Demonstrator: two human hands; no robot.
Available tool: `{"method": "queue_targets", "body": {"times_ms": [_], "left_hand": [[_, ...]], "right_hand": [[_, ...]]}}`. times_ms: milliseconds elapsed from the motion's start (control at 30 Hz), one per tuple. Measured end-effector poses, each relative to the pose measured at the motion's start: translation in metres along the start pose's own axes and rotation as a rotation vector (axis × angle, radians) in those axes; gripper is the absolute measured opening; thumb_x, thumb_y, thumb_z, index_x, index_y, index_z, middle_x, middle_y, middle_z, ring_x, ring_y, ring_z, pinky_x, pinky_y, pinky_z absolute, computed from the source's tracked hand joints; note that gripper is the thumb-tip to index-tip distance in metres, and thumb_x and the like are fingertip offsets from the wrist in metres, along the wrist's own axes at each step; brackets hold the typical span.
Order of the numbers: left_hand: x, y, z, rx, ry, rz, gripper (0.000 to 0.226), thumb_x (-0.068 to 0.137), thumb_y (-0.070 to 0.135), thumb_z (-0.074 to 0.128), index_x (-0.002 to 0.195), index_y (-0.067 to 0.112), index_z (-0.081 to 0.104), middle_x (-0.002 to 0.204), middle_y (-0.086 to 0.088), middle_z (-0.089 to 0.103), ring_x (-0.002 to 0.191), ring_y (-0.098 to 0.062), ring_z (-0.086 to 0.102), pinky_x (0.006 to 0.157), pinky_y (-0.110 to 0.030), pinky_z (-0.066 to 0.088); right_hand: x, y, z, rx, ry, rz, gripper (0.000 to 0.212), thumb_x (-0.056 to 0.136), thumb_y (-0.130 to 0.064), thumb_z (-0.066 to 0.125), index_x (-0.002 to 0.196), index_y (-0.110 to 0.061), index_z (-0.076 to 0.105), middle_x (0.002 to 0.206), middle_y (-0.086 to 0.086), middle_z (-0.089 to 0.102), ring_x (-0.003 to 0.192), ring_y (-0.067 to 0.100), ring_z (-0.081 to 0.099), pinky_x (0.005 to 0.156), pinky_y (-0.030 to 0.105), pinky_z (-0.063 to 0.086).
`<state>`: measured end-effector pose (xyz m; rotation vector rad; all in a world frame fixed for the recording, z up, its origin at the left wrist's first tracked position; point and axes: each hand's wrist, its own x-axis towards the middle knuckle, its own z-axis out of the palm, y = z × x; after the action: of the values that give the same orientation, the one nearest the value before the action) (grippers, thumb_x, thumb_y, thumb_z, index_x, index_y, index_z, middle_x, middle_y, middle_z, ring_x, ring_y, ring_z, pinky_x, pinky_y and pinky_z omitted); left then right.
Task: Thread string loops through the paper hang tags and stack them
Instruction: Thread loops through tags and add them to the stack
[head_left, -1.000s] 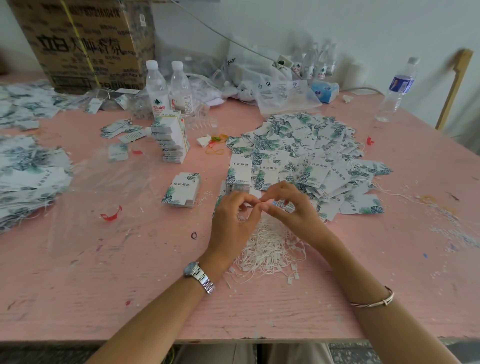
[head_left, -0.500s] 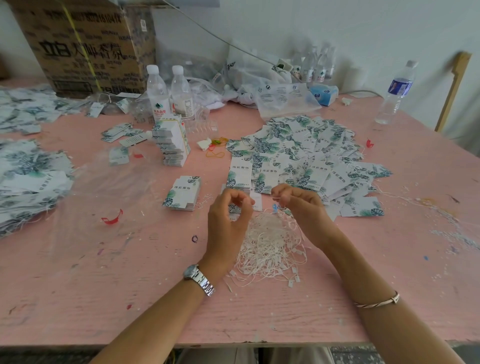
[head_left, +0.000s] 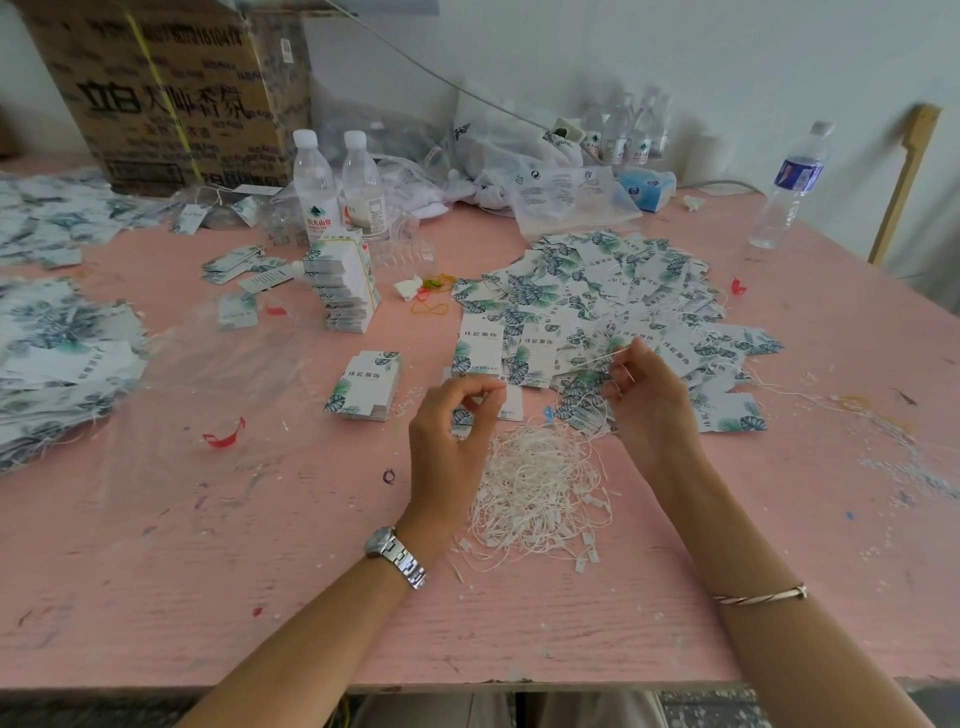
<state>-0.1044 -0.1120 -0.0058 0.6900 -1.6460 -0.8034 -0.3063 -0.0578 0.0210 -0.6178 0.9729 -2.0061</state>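
Note:
A tangle of white string loops (head_left: 540, 493) lies on the pink table (head_left: 260, 597) between my wrists. My right hand (head_left: 649, 400) pinches one white string, which runs up and left from its fingertips. My left hand (head_left: 452, 431) has its fingers curled with thumb and forefinger pinched together; whether it holds the string's other end I cannot tell. Behind both hands spreads a loose heap of leaf-printed paper hang tags (head_left: 613, 301). A small neat stack of tags (head_left: 366, 384) sits left of my left hand, and a taller stack (head_left: 345, 286) stands farther back.
Two water bottles (head_left: 337, 192) stand behind the tall stack, another bottle (head_left: 789, 187) at the far right. A cardboard box (head_left: 171, 88) fills the back left. More tags (head_left: 57, 364) pile along the left edge. Clear plastic bags (head_left: 561, 197) and rubber bands (head_left: 431, 296) lie mid-table.
My hands, joined a second ago, have drawn apart. The right hand moved right and back over the tag heap, pulling a string out; the left hand stayed near the string pile.

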Motion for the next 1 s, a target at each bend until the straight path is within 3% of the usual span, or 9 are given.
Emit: {"method": "queue_targets", "body": {"times_ms": [167,233,433,533,633,700,800,900,1000], "left_hand": [[-0.002,0.001,0.002,-0.013,-0.075,0.046,0.008,0.089,0.017,0.074,0.097,0.020,0.073,0.092,0.019,0.066,0.085,-0.006,0.060,0.078,-0.013,0.045],[-0.003,0.002,0.003,-0.011,-0.141,0.080,0.011,0.088,0.023,0.071,0.090,0.013,0.074,0.085,0.017,0.066,0.081,-0.007,0.060,0.077,-0.021,0.048],[-0.006,0.001,0.005,-0.033,-0.281,0.117,0.018,0.086,0.025,0.065,0.081,0.009,0.070,0.070,0.005,0.063,0.068,-0.008,0.058,0.072,-0.023,0.048],[-0.007,0.000,0.006,-0.074,-0.279,0.060,0.026,0.090,0.031,0.063,0.078,0.009,0.070,0.056,0.003,0.057,0.051,-0.010,0.051,0.057,-0.029,0.048],[-0.006,0.000,0.006,-0.066,-0.244,0.053,0.023,0.093,0.035,0.061,0.085,0.016,0.072,0.056,0.014,0.052,0.050,-0.010,0.049,0.051,-0.032,0.046],[-0.005,0.002,0.006,-0.062,-0.219,0.076,0.017,0.095,0.034,0.061,0.104,0.024,0.070,0.065,0.015,0.054,0.056,-0.010,0.051,0.056,-0.020,0.044],[-0.003,0.002,0.006,-0.049,-0.204,0.122,0.025,0.097,0.029,0.062,0.122,0.025,0.065,0.081,0.010,0.057,0.066,-0.005,0.050,0.066,-0.008,0.039],[-0.003,-0.001,0.006,-0.010,-0.234,0.206,0.023,0.098,0.018,0.062,0.121,0.016,0.068,0.089,0.008,0.056,0.074,0.001,0.051,0.070,-0.007,0.037],[-0.003,-0.001,0.006,-0.015,-0.245,0.204,0.022,0.097,0.020,0.062,0.118,0.022,0.068,0.090,0.009,0.057,0.076,0.002,0.052,0.071,-0.006,0.037]], "right_hand": [[0.003,-0.003,-0.002,0.172,0.069,0.016,0.013,0.085,-0.024,0.065,0.074,-0.020,0.067,0.074,-0.005,0.060,0.064,0.006,0.051,0.060,0.019,0.041],[0.004,-0.002,-0.003,0.226,0.078,0.034,0.017,0.087,-0.025,0.065,0.072,-0.019,0.071,0.077,-0.004,0.063,0.065,0.006,0.054,0.061,0.018,0.043],[0.005,0.000,-0.005,0.293,-0.044,0.065,0.015,0.093,-0.026,0.059,0.082,-0.016,0.062,0.073,-0.003,0.059,0.061,0.006,0.056,0.061,0.019,0.051],[0.002,0.000,-0.004,0.143,-0.164,0.083,0.023,0.096,-0.025,0.055,0.074,-0.019,0.054,0.059,-0.008,0.042,0.050,0.005,0.039,0.053,0.017,0.042],[-0.003,0.001,-0.001,-0.100,-0.290,0.103,0.033,0.095,-0.024,0.056,0.065,-0.021,0.042,0.057,-0.009,0.030,0.048,0.005,0.025,0.042,0.014,0.029],[-0.007,0.002,0.003,-0.258,-0.360,0.138,0.033,0.091,-0.025,0.060,0.061,-0.022,0.049,0.055,-0.009,0.028,0.046,0.005,0.022,0.039,0.014,0.025],[-0.014,0.006,0.008,-0.403,-0.479,0.229,0.020,0.086,-0.025,0.075,0.068,-0.021,0.067,0.052,-0.008,0.027,0.044,0.005,0.020,0.038,0.014,0.024],[-0.018,0.010,0.012,-0.479,-0.569,0.292,0.024,0.080,-0.031,0.082,0.076,-0.012,0.067,0.051,-0.006,0.029,0.042,0.006,0.020,0.038,0.014,0.023],[-0.017,0.010,0.011,-0.479,-0.577,0.300,0.037,0.073,-0.040,0.087,0.077,-0.010,0.067,0.051,-0.005,0.029,0.042,0.005,0.020,0.037,0.013,0.023]]}}
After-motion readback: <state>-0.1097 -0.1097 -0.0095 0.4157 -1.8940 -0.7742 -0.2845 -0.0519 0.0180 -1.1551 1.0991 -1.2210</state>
